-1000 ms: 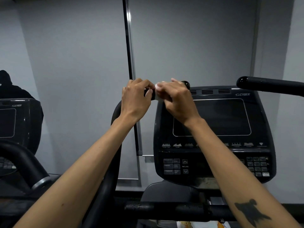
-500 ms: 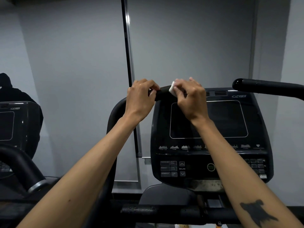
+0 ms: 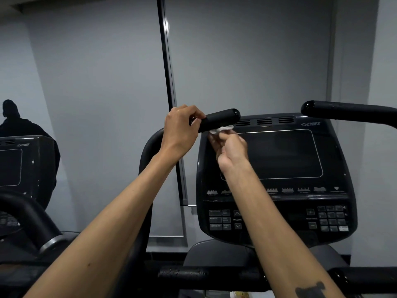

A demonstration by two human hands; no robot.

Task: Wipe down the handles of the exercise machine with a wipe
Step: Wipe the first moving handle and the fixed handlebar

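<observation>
The black left handle [image 3: 221,120] of the exercise machine curves up from below and ends in a rounded tip pointing right. My left hand [image 3: 180,130] grips it just behind the tip. My right hand [image 3: 231,149] is under the handle, palm turned up, pinching a small white wipe [image 3: 223,129] against the handle's underside. The black right handle [image 3: 343,112] juts in from the right edge, untouched. Between the two handles stands the machine's dark console [image 3: 279,179] with its blank screen and buttons.
A lower black crossbar [image 3: 204,276] runs across the bottom. A second machine [image 3: 21,168] stands at the left, with a person in dark clothing [image 3: 12,117] behind it. Grey wall panels and a vertical metal strip [image 3: 169,82] fill the background.
My right hand with the wipe has moved from the top of the left handle, near its tip, down to its underside. The handle tip now shows. My left hand keeps its grip.
</observation>
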